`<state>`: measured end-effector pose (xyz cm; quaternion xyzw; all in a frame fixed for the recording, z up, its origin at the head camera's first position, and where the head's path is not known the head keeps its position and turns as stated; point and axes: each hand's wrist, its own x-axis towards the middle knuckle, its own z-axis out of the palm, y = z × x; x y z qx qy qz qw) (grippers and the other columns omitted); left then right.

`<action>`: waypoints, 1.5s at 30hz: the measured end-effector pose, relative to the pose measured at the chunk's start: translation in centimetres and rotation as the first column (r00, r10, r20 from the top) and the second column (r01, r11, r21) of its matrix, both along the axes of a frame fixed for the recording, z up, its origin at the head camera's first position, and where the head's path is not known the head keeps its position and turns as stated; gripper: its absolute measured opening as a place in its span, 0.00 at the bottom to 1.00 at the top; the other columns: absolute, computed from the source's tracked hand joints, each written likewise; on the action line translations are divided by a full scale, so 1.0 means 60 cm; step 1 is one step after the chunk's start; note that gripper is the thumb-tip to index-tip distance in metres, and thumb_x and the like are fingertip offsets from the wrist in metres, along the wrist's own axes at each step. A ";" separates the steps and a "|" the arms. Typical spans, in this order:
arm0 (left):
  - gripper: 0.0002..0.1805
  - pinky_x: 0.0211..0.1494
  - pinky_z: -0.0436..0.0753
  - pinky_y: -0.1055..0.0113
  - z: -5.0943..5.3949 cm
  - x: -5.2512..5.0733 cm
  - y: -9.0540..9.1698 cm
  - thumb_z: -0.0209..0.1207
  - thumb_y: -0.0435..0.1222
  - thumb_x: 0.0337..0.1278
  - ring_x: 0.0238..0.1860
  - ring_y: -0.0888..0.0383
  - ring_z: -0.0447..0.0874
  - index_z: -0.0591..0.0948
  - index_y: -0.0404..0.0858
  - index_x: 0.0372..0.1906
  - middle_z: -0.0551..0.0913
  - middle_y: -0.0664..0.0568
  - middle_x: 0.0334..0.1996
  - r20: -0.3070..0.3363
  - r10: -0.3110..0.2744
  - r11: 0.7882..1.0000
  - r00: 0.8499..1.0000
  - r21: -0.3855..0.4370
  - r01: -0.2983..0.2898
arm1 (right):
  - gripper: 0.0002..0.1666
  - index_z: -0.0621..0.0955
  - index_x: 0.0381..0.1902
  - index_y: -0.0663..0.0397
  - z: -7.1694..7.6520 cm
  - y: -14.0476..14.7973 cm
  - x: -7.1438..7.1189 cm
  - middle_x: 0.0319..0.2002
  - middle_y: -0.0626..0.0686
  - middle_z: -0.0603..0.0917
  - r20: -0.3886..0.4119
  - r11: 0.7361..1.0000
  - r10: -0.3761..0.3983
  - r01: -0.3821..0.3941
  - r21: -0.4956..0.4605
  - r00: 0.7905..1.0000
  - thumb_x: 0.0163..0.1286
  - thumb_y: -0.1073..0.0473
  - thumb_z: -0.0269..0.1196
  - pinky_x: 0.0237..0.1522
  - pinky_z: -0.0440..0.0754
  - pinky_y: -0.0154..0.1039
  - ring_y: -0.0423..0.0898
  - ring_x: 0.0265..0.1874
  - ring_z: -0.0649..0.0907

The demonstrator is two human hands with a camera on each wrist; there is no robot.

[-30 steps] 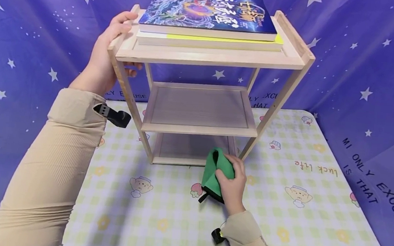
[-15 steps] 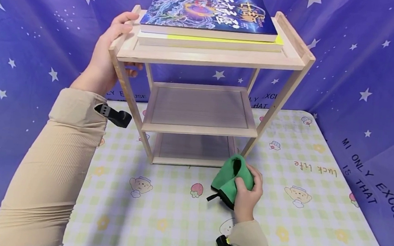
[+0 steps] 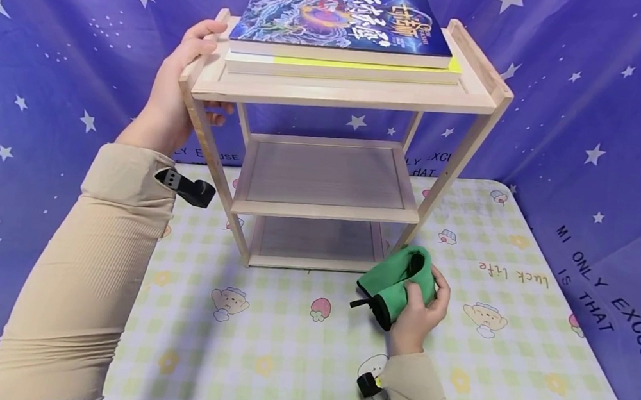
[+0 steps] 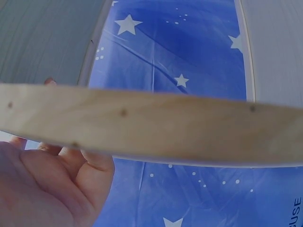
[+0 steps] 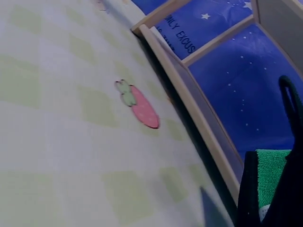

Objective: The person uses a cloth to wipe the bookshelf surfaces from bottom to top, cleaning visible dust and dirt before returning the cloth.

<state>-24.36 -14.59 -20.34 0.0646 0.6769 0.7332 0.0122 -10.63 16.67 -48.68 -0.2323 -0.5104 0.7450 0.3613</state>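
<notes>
Cloth [image 3: 396, 273] is pinched in the right hand [image 3: 418, 314], tabletop [image 3: 513, 363] stretching rightward. Left hand [image 3: 169, 95] grips a shelf's side edge [image 3: 191, 70], palm [image 4: 45, 189] visible only from the left wrist.

Stacked books [image 3: 343, 25] atop wooden rack [image 3: 342, 96]

Head cam bright, soft shadow on tablecloth [image 3: 302, 388]; wrist cams dimmer, R sl. blurry.

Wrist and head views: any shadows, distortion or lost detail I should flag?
Head: mostly sharp, a soft shadow on the tablecloth beside the left sleeve; left wrist: the wooden bar looks bowed, probably lens distortion; right wrist: dim, black trim on the green cloth nearly featureless.
</notes>
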 end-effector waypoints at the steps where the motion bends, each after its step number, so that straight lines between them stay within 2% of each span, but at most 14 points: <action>1: 0.17 0.22 0.71 0.64 0.000 0.000 0.000 0.43 0.45 0.69 0.18 0.55 0.74 0.71 0.63 0.58 0.73 0.50 0.51 -0.001 0.000 1.000 1.000 0.002 0.001 | 0.29 0.79 0.56 0.54 0.002 0.001 -0.003 0.49 0.53 0.78 -0.020 1.000 0.002 -0.002 -0.012 1.000 0.56 0.75 0.55 0.42 0.79 0.33 0.46 0.44 0.79; 5: 0.17 0.21 0.71 0.64 -0.001 -0.001 0.000 0.43 0.45 0.69 0.18 0.56 0.74 0.71 0.63 0.58 0.73 0.50 0.51 -0.007 -0.003 1.000 1.000 -0.001 0.003 | 0.28 0.76 0.58 0.57 0.009 0.005 -0.015 0.50 0.58 0.78 -0.148 0.997 0.027 -0.036 -0.061 0.989 0.59 0.76 0.57 0.41 0.83 0.34 0.48 0.45 0.81; 11: 0.17 0.22 0.71 0.64 -0.002 -0.001 0.000 0.43 0.46 0.69 0.18 0.55 0.75 0.71 0.63 0.58 0.74 0.50 0.50 -0.010 -0.001 1.000 1.000 -0.004 0.001 | 0.31 0.69 0.64 0.63 0.023 0.004 -0.029 0.56 0.62 0.75 -0.326 0.987 0.087 -0.126 -0.102 0.941 0.62 0.76 0.61 0.43 0.85 0.36 0.50 0.49 0.82; 15: 0.17 0.23 0.71 0.63 -0.003 -0.001 0.000 0.44 0.46 0.69 0.18 0.55 0.75 0.72 0.64 0.58 0.74 0.50 0.51 -0.012 0.004 1.000 1.000 -0.005 -0.004 | 0.33 0.66 0.66 0.65 0.032 0.005 -0.037 0.58 0.63 0.72 -0.376 0.981 0.092 -0.148 -0.124 0.922 0.63 0.75 0.62 0.43 0.86 0.37 0.51 0.49 0.82; 20: 0.17 0.23 0.71 0.63 -0.002 -0.001 0.001 0.44 0.46 0.69 0.18 0.55 0.75 0.72 0.64 0.58 0.74 0.50 0.51 -0.014 0.007 1.000 1.000 -0.008 -0.007 | 0.33 0.68 0.65 0.62 0.046 0.011 -0.050 0.60 0.62 0.70 -0.399 0.981 0.068 -0.133 -0.138 0.914 0.63 0.74 0.63 0.43 0.86 0.37 0.51 0.50 0.81; 24: 0.17 0.23 0.71 0.63 -0.002 -0.001 0.000 0.44 0.46 0.68 0.18 0.55 0.75 0.72 0.64 0.57 0.74 0.50 0.51 -0.010 0.013 1.000 1.000 -0.007 -0.013 | 0.36 0.66 0.68 0.64 0.057 0.015 -0.060 0.62 0.61 0.68 -0.421 0.981 0.075 -0.142 -0.129 0.904 0.63 0.74 0.64 0.45 0.86 0.37 0.51 0.50 0.81; 28: 0.17 0.22 0.71 0.63 -0.002 -0.002 0.000 0.44 0.45 0.68 0.17 0.55 0.75 0.72 0.63 0.58 0.74 0.50 0.51 -0.010 0.010 1.000 1.000 -0.001 -0.010 | 0.38 0.64 0.72 0.64 0.061 0.018 -0.066 0.64 0.60 0.69 -0.406 0.988 0.102 -0.140 -0.066 0.908 0.65 0.75 0.62 0.46 0.85 0.36 0.49 0.51 0.81; 31: 0.17 0.22 0.71 0.64 -0.002 -0.002 0.000 0.44 0.45 0.68 0.17 0.55 0.75 0.72 0.63 0.58 0.74 0.50 0.50 -0.007 0.006 1.000 1.000 0.009 -0.006 | 0.39 0.64 0.73 0.62 0.061 0.019 -0.069 0.66 0.59 0.69 -0.385 0.988 0.130 -0.150 -0.022 0.914 0.65 0.76 0.61 0.51 0.83 0.34 0.48 0.56 0.79; 35: 0.17 0.21 0.71 0.63 -0.002 -0.003 0.001 0.44 0.45 0.68 0.16 0.55 0.75 0.73 0.63 0.57 0.75 0.50 0.49 0.000 0.013 1.000 1.000 0.021 -0.013 | 0.41 0.62 0.75 0.58 0.059 0.022 -0.072 0.70 0.58 0.66 -0.354 0.977 0.206 -0.210 0.028 0.912 0.66 0.76 0.60 0.54 0.80 0.32 0.47 0.61 0.74; 39: 0.17 0.22 0.71 0.63 -0.002 -0.003 0.002 0.44 0.45 0.67 0.16 0.55 0.75 0.73 0.64 0.56 0.75 0.50 0.49 0.002 0.020 1.000 1.000 0.020 -0.020 | 0.45 0.58 0.77 0.49 0.057 0.030 -0.076 0.71 0.54 0.64 -0.214 0.957 0.280 -0.255 0.139 0.936 0.67 0.72 0.62 0.55 0.78 0.29 0.45 0.61 0.72; 42: 0.17 0.22 0.71 0.63 -0.002 -0.003 0.002 0.44 0.45 0.67 0.16 0.55 0.75 0.73 0.64 0.56 0.75 0.50 0.50 0.002 0.020 1.000 1.000 0.017 -0.020 | 0.49 0.57 0.78 0.41 0.058 0.036 -0.081 0.71 0.49 0.66 -0.083 0.934 0.299 -0.273 0.231 0.951 0.65 0.69 0.66 0.56 0.74 0.28 0.42 0.60 0.72; 45: 0.17 0.22 0.71 0.63 -0.003 -0.004 0.002 0.44 0.45 0.67 0.17 0.55 0.75 0.73 0.64 0.57 0.75 0.50 0.50 0.004 0.018 1.000 1.000 0.018 -0.019 | 0.51 0.58 0.77 0.41 0.061 0.038 -0.086 0.69 0.47 0.69 -0.026 0.916 0.298 -0.278 0.289 0.954 0.61 0.69 0.69 0.57 0.72 0.28 0.41 0.58 0.73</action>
